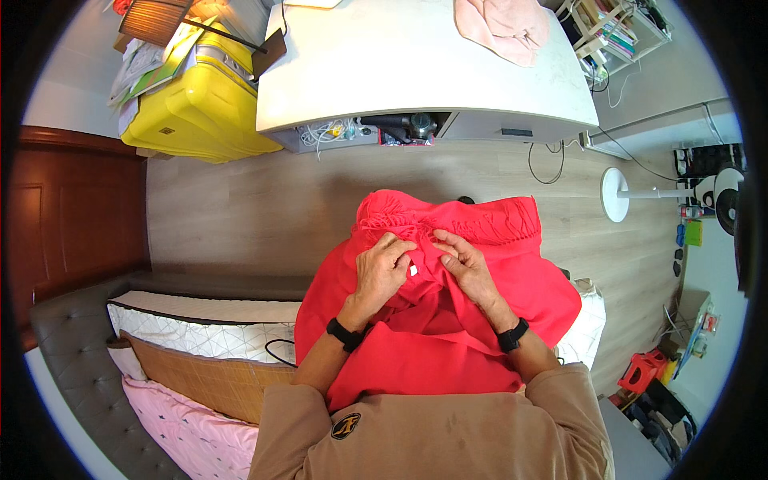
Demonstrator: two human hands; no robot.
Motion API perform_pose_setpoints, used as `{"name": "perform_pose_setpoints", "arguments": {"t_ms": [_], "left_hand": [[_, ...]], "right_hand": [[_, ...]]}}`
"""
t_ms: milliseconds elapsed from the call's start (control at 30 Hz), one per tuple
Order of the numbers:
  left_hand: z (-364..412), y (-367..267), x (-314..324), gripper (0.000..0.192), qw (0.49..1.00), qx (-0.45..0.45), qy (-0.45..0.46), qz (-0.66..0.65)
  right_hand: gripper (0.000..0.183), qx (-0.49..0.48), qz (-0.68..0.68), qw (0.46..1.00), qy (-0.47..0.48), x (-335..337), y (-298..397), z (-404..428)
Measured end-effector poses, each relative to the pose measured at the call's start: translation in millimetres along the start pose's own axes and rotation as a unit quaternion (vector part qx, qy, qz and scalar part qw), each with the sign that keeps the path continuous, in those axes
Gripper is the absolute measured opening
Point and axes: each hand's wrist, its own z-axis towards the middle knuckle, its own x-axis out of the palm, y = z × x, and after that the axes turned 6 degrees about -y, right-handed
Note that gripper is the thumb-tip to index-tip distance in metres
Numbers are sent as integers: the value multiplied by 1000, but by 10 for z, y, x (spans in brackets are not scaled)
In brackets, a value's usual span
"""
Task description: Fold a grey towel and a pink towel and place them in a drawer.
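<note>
A red fringed shawl [420,354] lies over my lap and knees in loose folds, its tasselled edge away from me. My left hand [383,268] pinches a bit of the cloth near the fringe, thumb against forefinger. Just beside those fingertips a small white tag [413,270] shows on the fabric. My right hand [467,264] is at the same gathered spot, its fingertips on the shawl a short way from the left ones. Whether it grips a fold is hidden by the bent fingers. Each wrist wears a black band.
Ahead stands a white desk [384,66] with a pink cloth [507,27] and an open drawer [366,141] of cables. A yellow suitcase [198,108] is left of it. The bed [204,318] is at my left; a white fan stand [615,195] is to the right.
</note>
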Motion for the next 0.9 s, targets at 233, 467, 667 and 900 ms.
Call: {"name": "perform_pose_setpoints", "arguments": {"t_ms": [233,467,667,900], "left_hand": [[89,-106,-92,21,996,83,-17,15],[223,-174,-147,22,978,206,27,32],[261,-63,-62,17,973,195,121,11],[303,-209,-18,14,970,209,104,62]], "right_hand": [[28,2,-34,996,-78,22,59,12],[20,-26,-123,992,-19,128,113,-3],[24,-27,-165,986,-18,163,151,-27],[41,-89,-160,983,-19,184,300,-87]]}}
